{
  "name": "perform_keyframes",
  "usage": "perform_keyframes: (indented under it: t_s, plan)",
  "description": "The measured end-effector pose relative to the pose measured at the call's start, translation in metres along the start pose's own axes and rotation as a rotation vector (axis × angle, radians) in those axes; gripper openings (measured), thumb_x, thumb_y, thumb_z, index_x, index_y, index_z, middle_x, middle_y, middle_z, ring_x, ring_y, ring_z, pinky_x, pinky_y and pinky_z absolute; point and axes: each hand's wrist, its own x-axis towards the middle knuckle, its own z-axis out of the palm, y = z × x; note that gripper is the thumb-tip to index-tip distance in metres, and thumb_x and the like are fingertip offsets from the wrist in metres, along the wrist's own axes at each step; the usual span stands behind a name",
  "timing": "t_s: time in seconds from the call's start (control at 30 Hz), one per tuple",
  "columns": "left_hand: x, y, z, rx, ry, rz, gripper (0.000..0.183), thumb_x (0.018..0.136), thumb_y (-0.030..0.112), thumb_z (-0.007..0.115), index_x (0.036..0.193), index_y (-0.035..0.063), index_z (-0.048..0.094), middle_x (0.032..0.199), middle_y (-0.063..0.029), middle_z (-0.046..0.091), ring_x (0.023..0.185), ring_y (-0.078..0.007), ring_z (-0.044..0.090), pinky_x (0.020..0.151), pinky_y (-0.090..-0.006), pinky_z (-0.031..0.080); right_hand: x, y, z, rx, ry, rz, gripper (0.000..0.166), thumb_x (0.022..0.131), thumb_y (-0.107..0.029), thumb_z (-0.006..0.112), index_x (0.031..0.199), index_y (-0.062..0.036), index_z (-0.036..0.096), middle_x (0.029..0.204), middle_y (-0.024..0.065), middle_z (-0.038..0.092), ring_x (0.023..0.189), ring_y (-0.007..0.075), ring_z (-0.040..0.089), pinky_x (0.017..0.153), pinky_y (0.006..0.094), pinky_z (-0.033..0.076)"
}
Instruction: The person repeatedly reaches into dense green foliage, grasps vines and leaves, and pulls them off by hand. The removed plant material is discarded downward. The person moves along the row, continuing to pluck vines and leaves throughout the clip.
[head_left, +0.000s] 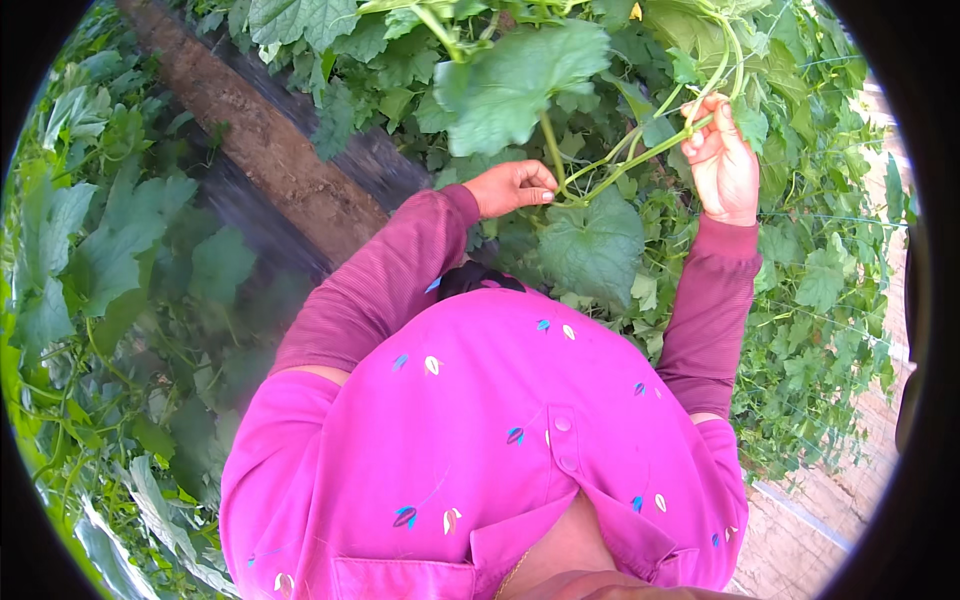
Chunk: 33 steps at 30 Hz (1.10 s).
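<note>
A green cucurbit-type vine stem (634, 161) runs between my two hands, in front of my chest. My left hand (510, 187) pinches its lower end between thumb and fingers, close to a leaf joint. Higher up and to the right, my right hand (721, 154) grips the same stem, palm turned towards me and fingers curled round it. A broad leaf (525, 82) stands up above my left hand on its stalk. Below the stem hangs another large leaf (592, 244). Thinner stems rise past my right fingers into the foliage.
Dense foliage (787, 300) climbs thin trellis strings (795, 216) on the right. A bare soil strip (277, 150) runs between black plastic sheets (375, 161) at the left. More leafy vines (112, 232) fill the far left. Pale ground (817, 502) shows lower right.
</note>
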Motion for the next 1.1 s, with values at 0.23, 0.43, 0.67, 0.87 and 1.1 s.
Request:
perform_keyframes:
  t_s: [0.23,0.43,0.67,0.87,1.1]
  plan:
    - [-0.010,0.008,0.000,0.570,-0.093,0.146,0.019,0.090,0.010,0.056,0.108,0.0059,0.061,0.097,-0.0064,0.049,0.093,-0.0166,0.054,0.084,-0.0289,0.045,-0.004,0.002,-0.012,-0.081,-0.024,0.063,0.025,0.096,-0.024,0.049,0.108,-0.0033,0.056,0.097,0.0135,0.062,0.068,0.0127,0.051,0.063,0.0265,0.043]
    - [-0.022,0.020,0.027,0.284,0.619,0.292,0.037,0.078,-0.007,0.055,0.111,0.0064,0.050,0.098,-0.0070,0.050,0.083,-0.0133,0.055,0.072,-0.0271,0.048,-0.008,0.022,0.026,-0.112,-0.024,-0.032,0.023,0.098,-0.020,0.046,0.107,-0.0015,0.057,0.095,0.0143,0.065,0.070,0.0128,0.059,0.064,0.0268,0.052]
    - [-0.019,0.036,0.025,0.265,0.288,0.380,0.036,0.079,-0.014,0.051,0.106,0.0060,0.061,0.105,-0.0027,0.054,0.094,-0.0148,0.055,0.086,-0.0271,0.044,-0.003,0.030,0.059,-0.093,-0.043,-0.020,0.021,0.097,-0.021,0.049,0.103,-0.0026,0.057,0.095,0.0116,0.065,0.070,0.0119,0.059,0.065,0.0285,0.052]
    - [-0.032,0.053,0.006,0.676,0.315,0.395,0.016,0.082,-0.002,0.063,0.096,0.0060,0.063,0.096,-0.0054,0.059,0.090,-0.0189,0.059,0.080,-0.0302,0.048,-0.006,0.015,0.046,-0.082,-0.107,0.018,0.025,0.098,-0.025,0.045,0.105,-0.0035,0.057,0.095,0.0118,0.065,0.069,0.0118,0.056,0.064,0.0275,0.048]
    - [-0.066,0.015,-0.066,0.771,0.976,0.189,0.006,0.083,0.009,0.062,0.087,0.0062,0.064,0.088,-0.0133,0.063,0.083,-0.0301,0.061,0.075,-0.0349,0.050,-0.009,-0.016,0.012,0.074,-0.132,-0.115,0.024,0.098,-0.025,0.044,0.106,-0.0051,0.056,0.097,0.0140,0.063,0.066,0.0111,0.052,0.061,0.0261,0.043]
